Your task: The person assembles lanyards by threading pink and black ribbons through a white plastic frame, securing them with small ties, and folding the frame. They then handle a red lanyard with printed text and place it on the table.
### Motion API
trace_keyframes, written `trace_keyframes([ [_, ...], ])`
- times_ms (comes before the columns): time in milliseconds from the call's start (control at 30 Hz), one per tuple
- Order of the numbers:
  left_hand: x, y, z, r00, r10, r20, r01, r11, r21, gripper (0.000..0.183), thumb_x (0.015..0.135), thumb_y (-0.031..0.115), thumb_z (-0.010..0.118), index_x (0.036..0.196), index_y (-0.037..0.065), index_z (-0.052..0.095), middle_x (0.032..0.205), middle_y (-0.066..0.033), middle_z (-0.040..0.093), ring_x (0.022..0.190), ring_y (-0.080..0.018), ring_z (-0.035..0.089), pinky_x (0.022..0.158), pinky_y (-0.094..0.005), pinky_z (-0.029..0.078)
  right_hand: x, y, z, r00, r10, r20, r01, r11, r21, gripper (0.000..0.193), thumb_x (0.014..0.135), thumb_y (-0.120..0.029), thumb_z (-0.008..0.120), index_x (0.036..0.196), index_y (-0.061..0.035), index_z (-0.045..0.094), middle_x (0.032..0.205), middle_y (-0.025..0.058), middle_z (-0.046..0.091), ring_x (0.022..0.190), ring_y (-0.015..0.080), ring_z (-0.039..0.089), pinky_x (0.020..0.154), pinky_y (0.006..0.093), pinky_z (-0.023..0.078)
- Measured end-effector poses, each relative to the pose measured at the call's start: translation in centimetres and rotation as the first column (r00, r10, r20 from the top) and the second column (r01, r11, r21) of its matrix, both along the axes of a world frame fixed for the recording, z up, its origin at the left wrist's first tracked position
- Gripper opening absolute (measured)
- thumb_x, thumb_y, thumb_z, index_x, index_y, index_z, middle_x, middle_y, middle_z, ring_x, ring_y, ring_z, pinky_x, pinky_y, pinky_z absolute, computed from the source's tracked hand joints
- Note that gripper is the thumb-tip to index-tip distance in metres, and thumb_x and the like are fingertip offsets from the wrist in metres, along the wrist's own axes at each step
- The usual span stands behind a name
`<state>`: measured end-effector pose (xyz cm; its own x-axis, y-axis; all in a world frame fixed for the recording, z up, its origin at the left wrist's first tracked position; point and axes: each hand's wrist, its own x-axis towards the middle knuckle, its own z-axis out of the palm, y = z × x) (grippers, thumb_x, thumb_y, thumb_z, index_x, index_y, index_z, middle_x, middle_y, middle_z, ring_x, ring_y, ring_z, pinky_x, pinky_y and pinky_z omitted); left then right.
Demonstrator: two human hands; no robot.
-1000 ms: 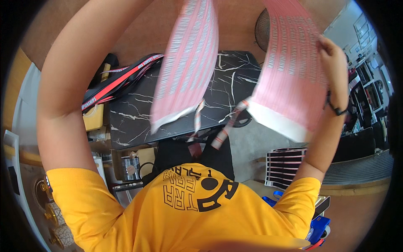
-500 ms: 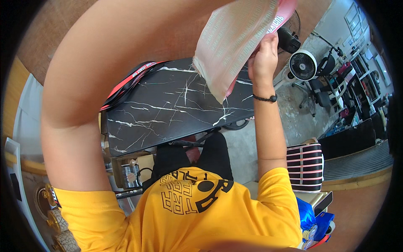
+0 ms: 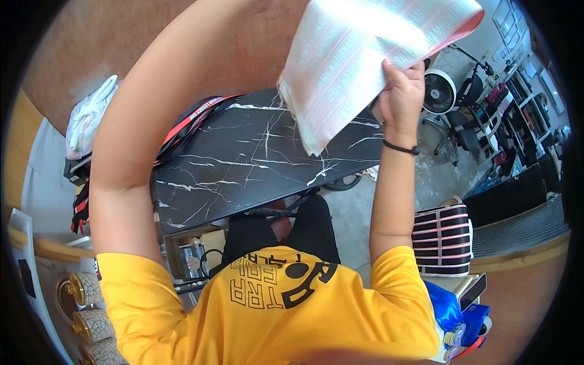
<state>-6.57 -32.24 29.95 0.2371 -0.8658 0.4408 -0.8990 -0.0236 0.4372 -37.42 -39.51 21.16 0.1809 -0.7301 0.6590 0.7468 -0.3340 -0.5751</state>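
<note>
I hold a pink-and-white striped cloth (image 3: 365, 55) raised high over a black marble-patterned table (image 3: 243, 164). My right hand (image 3: 401, 91) grips the cloth's lower right edge; a dark band circles that wrist. The cloth hangs doubled over, its pale side toward me and a pink edge at the upper right. My left arm reaches up along the left side of the picture to the cloth's top; the left hand is hidden behind the cloth and the picture's upper edge. I wear a yellow shirt with dark print.
A red-and-black lanyard (image 3: 188, 118) lies on the table's far left corner, with a white plastic bag (image 3: 91, 115) beyond it. To the right stand a floor fan (image 3: 439, 91), an office chair (image 3: 474, 97) and a black-and-pink striped item (image 3: 441, 237). Gold-trimmed round objects (image 3: 85, 292) sit lower left.
A second ago the cloth was spread wide between both raised hands. The halves came together, and now it hangs doubled in front of my right hand.
</note>
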Motion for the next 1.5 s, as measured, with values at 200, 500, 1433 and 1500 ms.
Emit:
trace_keyframes([
  [200,-3.2,2.1,-5.3,0.663,-0.33,-0.672,0.459,0.888,0.016,0.114,0.08,0.09,0.02,0.151,0.001,0.032,0.15,-0.0215,0.042,0.142,-0.0353,0.034,0.117,-0.0573,0.016,-4.6,-0.5,-1.1,0.972,0.196,0.13,-0.216,0.962,0.168,0.05,0.09,0.013,0.048,0.138,0.0006,0.041,0.139,0.018,0.051,0.129,0.0306,0.051,0.112,0.0435,0.041],
  [500,-2.9,3.2,-19.8,0.629,0.027,-0.777,0.594,0.628,0.502,0.037,0.088,0.01,0.07,0.122,-0.001,0.062,0.109,-0.0159,0.069,0.1,-0.0227,0.067,0.086,-0.0362,0.054,-7.1,-0.3,-18.4,0.965,0.224,-0.138,-0.052,0.677,0.734,0.055,0.087,0.013,0.046,0.141,0.0029,0.038,0.144,0.0205,0.045,0.132,0.0346,0.047,0.109,0.048,0.045],
  [1433,-1.1,3.2,-28.9,0.328,0.137,-0.935,0.781,0.517,0.35,0.063,0.093,0.035,0.068,0.135,-0.006,0.045,0.124,-0.0195,0.062,0.108,-0.0232,0.067,0.092,-0.0371,0.055,-7.5,9.2,-25.4,0.206,-0.716,-0.667,-0.231,0.627,-0.744,0.051,0.084,-0.001,0.056,0.131,-0.0195,0.059,0.133,0.0038,0.059,0.133,0.0276,0.048,0.116,0.0545,0.027],
  [1500,-2.6,3.2,-28.3,0.321,0.235,-0.917,0.741,0.541,0.398,0.062,0.087,0.01,0.07,0.14,-0.005,0.04,0.125,-0.0195,0.061,0.111,-0.0247,0.065,0.093,-0.0386,0.054,-7.4,9.9,-25.5,0.248,-0.752,-0.611,-0.16,0.59,-0.791,0.045,0.085,-0.003,0.058,0.126,-0.0185,0.063,0.129,0.0041,0.062,0.129,0.0269,0.052,0.116,0.0533,0.028],
])
